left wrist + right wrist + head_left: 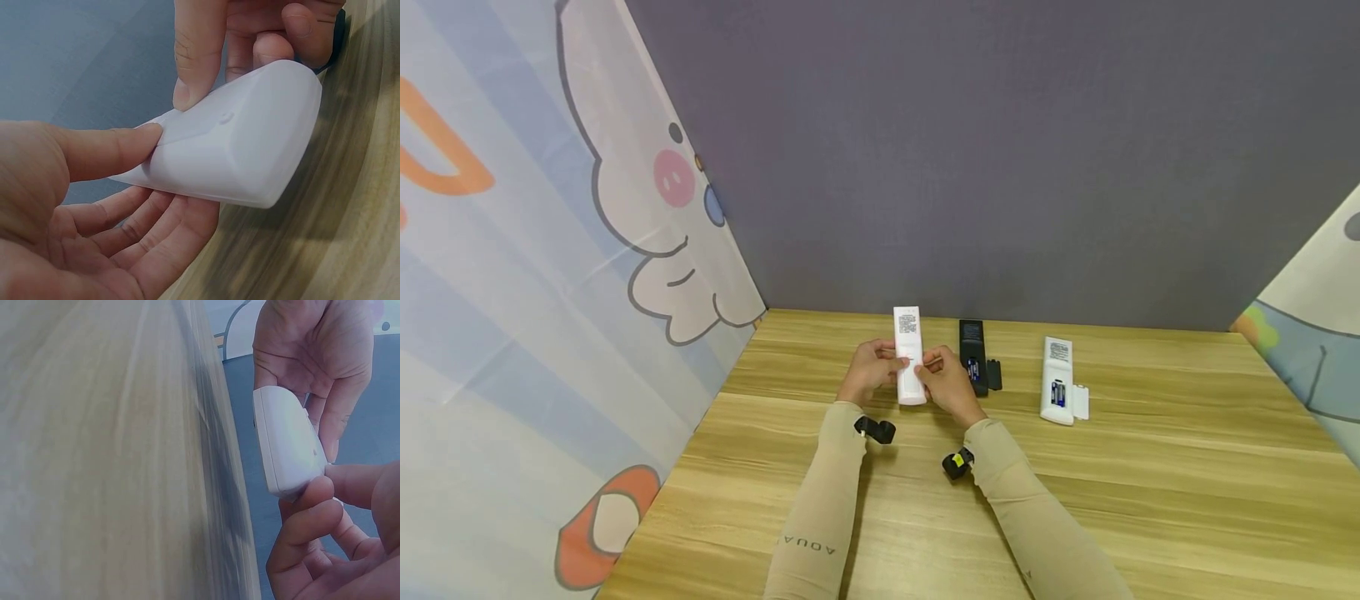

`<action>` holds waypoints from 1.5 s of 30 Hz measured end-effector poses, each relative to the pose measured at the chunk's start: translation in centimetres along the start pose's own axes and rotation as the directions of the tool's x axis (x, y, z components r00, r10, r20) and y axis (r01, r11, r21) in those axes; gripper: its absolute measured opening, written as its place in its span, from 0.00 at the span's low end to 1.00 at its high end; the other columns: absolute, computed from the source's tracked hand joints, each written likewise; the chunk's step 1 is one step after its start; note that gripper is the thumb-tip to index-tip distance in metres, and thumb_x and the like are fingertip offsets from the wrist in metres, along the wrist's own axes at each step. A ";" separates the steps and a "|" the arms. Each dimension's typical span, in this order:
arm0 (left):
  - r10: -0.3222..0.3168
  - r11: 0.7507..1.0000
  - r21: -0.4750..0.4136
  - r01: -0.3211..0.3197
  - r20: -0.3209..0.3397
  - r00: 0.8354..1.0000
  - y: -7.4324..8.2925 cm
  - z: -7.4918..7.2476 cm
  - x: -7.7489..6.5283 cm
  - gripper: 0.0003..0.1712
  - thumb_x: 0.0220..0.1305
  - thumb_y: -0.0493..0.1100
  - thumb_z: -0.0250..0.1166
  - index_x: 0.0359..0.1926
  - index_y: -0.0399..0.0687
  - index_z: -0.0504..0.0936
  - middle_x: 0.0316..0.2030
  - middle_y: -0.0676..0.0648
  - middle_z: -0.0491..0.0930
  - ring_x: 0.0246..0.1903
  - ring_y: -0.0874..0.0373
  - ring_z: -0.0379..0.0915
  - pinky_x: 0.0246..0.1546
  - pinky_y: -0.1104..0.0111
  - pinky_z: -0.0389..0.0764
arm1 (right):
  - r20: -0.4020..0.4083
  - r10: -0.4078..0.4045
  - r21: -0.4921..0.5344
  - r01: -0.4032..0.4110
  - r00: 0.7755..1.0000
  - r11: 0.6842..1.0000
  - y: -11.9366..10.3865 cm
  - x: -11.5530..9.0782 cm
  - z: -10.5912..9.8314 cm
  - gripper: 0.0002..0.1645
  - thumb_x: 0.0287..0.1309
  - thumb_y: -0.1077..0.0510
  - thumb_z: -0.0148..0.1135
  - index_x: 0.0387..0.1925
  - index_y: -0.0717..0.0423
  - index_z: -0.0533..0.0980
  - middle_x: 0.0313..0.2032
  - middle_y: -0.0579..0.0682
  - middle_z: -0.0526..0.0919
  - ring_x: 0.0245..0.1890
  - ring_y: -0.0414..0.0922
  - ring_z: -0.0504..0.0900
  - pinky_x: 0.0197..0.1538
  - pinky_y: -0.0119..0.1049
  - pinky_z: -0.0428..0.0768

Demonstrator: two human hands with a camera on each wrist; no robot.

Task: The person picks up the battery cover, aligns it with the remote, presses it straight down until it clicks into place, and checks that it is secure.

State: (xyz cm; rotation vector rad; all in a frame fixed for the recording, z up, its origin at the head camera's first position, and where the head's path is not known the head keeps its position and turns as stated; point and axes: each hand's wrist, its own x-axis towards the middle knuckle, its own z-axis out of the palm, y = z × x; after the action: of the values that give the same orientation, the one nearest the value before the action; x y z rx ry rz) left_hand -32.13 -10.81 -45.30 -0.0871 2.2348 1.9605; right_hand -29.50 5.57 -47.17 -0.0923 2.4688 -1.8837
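Note:
A white remote control [908, 346] is held back side up between both hands, its label towards the far end. My left hand [871, 368] grips it from the left, thumb on the back face and fingers beneath, as the left wrist view shows. From the right, my right hand [950, 385] holds it too, thumb on the battery cover [911, 383] and curled fingers at the side. In the left wrist view the cover lies on the remote [275, 137]; whether it is fully seated I cannot tell. The right wrist view shows the remote's rounded end [290, 444].
Right of the hands lies a black remote [972, 342] with batteries exposed and its black cover [994, 374] beside it. Farther right, another white remote [1057, 367] shows its batteries, its white cover [1081, 402] alongside. A grey wall [985, 167] backs the wooden table [1187, 467].

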 end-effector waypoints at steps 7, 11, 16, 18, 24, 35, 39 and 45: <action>-0.002 1.000 0.000 0.002 -0.008 1.000 -0.2 0.1 0.2 0.23 0.65 0.31 0.69 0.61 0.34 0.78 0.44 0.39 0.82 0.35 0.55 0.82 0.36 0.67 0.87 | 0.004 0.008 -0.006 -0.008 1.000 1.000 0.1 0.0 0.0 0.12 0.71 0.60 0.62 0.50 0.60 0.71 0.42 0.60 0.78 0.31 0.45 0.77 0.28 0.33 0.79; -0.004 1.000 0.003 0.004 -0.014 1.000 -0.3 0.1 0.3 0.23 0.65 0.31 0.69 0.61 0.35 0.78 0.44 0.40 0.82 0.35 0.55 0.82 0.35 0.67 0.87 | 0.003 0.012 -0.013 -0.012 1.000 1.000 0.1 0.0 0.0 0.12 0.71 0.60 0.62 0.50 0.60 0.71 0.42 0.60 0.78 0.31 0.45 0.77 0.28 0.33 0.79; -0.005 1.000 0.007 0.005 -0.019 1.000 -0.3 0.1 0.3 0.23 0.64 0.30 0.69 0.61 0.35 0.78 0.44 0.40 0.82 0.35 0.55 0.81 0.35 0.68 0.87 | -0.002 0.014 -0.022 -0.015 1.000 1.000 0.1 0.0 0.1 0.12 0.70 0.60 0.62 0.49 0.60 0.71 0.42 0.60 0.78 0.32 0.45 0.77 0.28 0.32 0.79; -0.005 1.000 0.004 0.005 -0.019 1.000 -0.4 0.1 0.4 0.23 0.64 0.30 0.69 0.60 0.34 0.78 0.43 0.40 0.82 0.35 0.55 0.81 0.35 0.67 0.87 | -0.002 0.016 -0.023 -0.016 1.000 1.000 0.1 0.0 0.1 0.12 0.70 0.60 0.62 0.49 0.60 0.71 0.42 0.60 0.78 0.32 0.45 0.77 0.28 0.32 0.79; -0.005 1.000 0.015 0.006 -0.025 1.000 -0.4 0.0 0.2 0.23 0.64 0.30 0.69 0.60 0.34 0.78 0.43 0.40 0.81 0.34 0.55 0.81 0.35 0.67 0.87 | 0.014 0.021 -0.028 -0.021 1.000 0.999 0.1 0.0 0.2 0.12 0.71 0.60 0.62 0.50 0.60 0.71 0.42 0.60 0.78 0.31 0.45 0.77 0.29 0.33 0.79; 0.012 1.000 0.028 -0.011 -0.033 0.999 -0.5 0.0 0.2 0.22 0.64 0.32 0.70 0.59 0.34 0.79 0.42 0.41 0.81 0.35 0.55 0.81 0.34 0.68 0.87 | 0.041 0.036 -0.052 -0.033 0.999 0.998 0.2 0.1 0.2 0.17 0.72 0.59 0.61 0.56 0.60 0.70 0.48 0.62 0.78 0.40 0.50 0.81 0.32 0.34 0.82; 0.004 0.999 0.039 -0.002 -0.040 0.999 -0.4 -0.1 0.1 0.25 0.64 0.31 0.70 0.62 0.35 0.78 0.44 0.40 0.80 0.36 0.53 0.82 0.37 0.66 0.88 | 0.045 0.036 -0.059 -0.034 0.998 0.998 0.2 0.1 0.2 0.18 0.71 0.60 0.62 0.57 0.60 0.70 0.49 0.62 0.78 0.42 0.51 0.81 0.34 0.35 0.82; 0.033 0.996 0.084 -0.029 -0.046 0.998 -0.4 0.2 0.0 0.26 0.62 0.27 0.68 0.62 0.30 0.76 0.42 0.38 0.80 0.36 0.52 0.82 0.36 0.64 0.88 | 0.029 0.000 -0.122 0.004 1.000 0.992 0.4 0.1 0.2 0.20 0.67 0.62 0.64 0.58 0.60 0.71 0.49 0.63 0.81 0.46 0.53 0.82 0.39 0.38 0.83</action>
State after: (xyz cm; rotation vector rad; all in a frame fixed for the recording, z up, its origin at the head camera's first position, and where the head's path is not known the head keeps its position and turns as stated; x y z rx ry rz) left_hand -32.05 -10.71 -45.69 -0.0891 2.3580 1.8973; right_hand -29.54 5.43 -47.59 -0.1245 2.5642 -1.7177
